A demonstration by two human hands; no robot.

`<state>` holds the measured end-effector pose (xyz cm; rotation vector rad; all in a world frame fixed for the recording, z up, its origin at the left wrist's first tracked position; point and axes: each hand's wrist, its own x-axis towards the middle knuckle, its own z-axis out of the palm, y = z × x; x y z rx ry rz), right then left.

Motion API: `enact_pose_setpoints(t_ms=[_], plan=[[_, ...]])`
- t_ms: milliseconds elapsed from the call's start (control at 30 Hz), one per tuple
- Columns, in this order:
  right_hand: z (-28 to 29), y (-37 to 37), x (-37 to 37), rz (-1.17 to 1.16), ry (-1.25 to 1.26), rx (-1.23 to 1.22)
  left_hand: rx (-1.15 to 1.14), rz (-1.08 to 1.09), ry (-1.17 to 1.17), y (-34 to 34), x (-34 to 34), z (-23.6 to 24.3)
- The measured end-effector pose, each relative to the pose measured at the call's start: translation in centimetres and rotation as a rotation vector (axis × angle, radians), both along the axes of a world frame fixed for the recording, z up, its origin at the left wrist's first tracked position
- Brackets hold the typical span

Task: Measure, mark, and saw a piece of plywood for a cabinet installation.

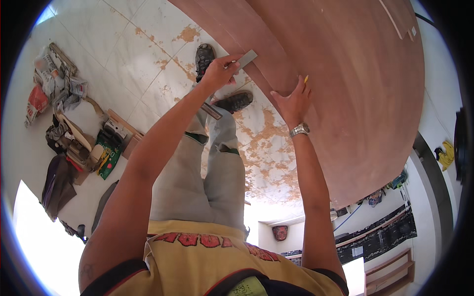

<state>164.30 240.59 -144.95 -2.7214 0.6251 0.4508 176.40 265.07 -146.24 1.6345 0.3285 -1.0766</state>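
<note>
My left hand (220, 73) is closed around a flat grey metal blade (248, 58), whose free end lies over the near-left edge of a large reddish-brown wooden panel (345, 98). My right hand (295, 102) rests on the same panel, thumb apart toward the edge. A thin yellow stick like a pencil (306, 79) pokes out by its fingers; the rest of it is hidden. Below my left wrist, by my knee, shows a brown bar with metal edges (212, 111). Whether it joins the blade, I cannot tell.
Wood shavings (264, 143) litter the pale tiled floor around my shoes (234, 102). Bags, newspaper and tools (89, 138) lie in a pile at the left. A narrow wooden strip (392, 19) sits on the panel's far right. Wooden shelving (390, 274) stands at the lower right.
</note>
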Motion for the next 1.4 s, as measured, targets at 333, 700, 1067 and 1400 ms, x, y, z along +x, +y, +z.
enact_pose_setpoints(t_ms=[333,700,1067,1400], plan=[[0.4,-0.2,0.3,0.028,0.041,0.035,-0.010,-0.045,-0.117,-0.4,0.2,-1.5],[4.3,1.0,6.9,-0.075,-0.246,0.634,0.061,-0.151,-0.174,0.0,0.7,-2.0],[-0.9,3.5,10.1,0.013,-0.263,0.732,-0.008,-0.061,-0.212,-0.2,0.1,-1.9],[-2.6,3.6,10.4,0.228,-0.277,0.519,0.011,-0.104,-0.178,-0.1,0.2,-1.7]])
